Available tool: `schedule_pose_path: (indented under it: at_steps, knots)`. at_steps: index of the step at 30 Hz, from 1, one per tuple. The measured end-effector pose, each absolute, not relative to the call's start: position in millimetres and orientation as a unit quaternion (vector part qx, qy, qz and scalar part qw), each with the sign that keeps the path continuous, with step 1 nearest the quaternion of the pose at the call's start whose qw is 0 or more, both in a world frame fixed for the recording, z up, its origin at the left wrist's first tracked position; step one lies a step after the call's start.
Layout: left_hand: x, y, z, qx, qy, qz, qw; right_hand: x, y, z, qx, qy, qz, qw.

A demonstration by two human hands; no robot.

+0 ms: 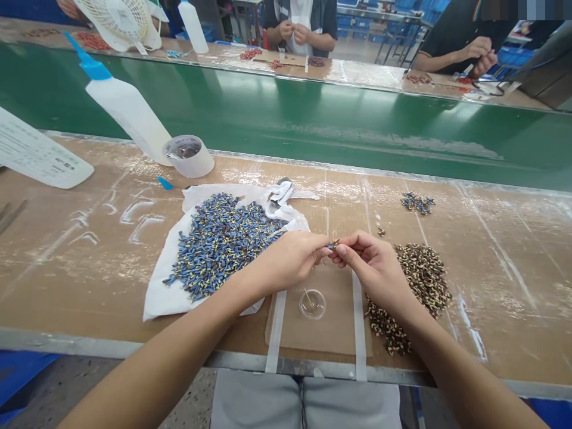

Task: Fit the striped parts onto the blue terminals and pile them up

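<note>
Above a cardboard pad (322, 333), my left hand (295, 256) and my right hand (375, 268) meet fingertip to fingertip. Pinched in my left fingers is a small blue piece (331, 245). A tiny brown-and-gold piece (336, 242) sits between my right thumb and fingers, touching or very near the blue one; the fingers partly cover both. Left of my hands, a heap of small blue, yellow and dark pieces (218, 244) lies on a white cloth (163, 292). Partly behind my right hand is a pile of small brown-and-cream pieces (424, 274). A clear cup (312, 305) holding a thin stick stands below my hands.
A tape roll (192, 164), a blue-tipped white bottle (127, 113) and another white bottle (40, 152) are at the left. A small blue-and-dark cluster (417, 203) lies at the right. Across the green belt (268, 113), several people handle small parts.
</note>
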State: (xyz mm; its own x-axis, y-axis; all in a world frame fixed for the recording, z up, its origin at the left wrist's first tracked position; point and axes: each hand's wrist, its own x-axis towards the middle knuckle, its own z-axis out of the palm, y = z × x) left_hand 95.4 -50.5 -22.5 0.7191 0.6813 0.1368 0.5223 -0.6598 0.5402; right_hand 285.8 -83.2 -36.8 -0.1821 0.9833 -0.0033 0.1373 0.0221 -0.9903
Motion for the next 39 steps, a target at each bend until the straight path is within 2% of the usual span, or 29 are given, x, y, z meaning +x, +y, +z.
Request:
schedule_pose_path:
  at_steps: [11, 18, 29, 34, 39]
  knots:
    - [98, -47, -36, 0.877, 0.346, 0.165, 0.290, 286, -81, -51, -0.483, -0.561, 0.537, 0.405]
    - [101, -49, -44, 0.887, 0.391, 0.115, 0.217, 282, -83, -61, -0.470, -0.601, 0.524, 0.379]
    - [106, -52, -43, 0.891, 0.416, 0.048, 0.177, 282, -84, -64, -0.480, -0.636, 0.494, 0.348]
    - [101, -53, -44, 0.890, 0.402, 0.081, 0.200, 284, -81, -63, -0.454, -0.591, 0.556, 0.368]
    - [96, -49, -33, 0.871, 0.368, 0.118, 0.305, 285, -78, -54, -0.453, -0.563, 0.588, 0.362]
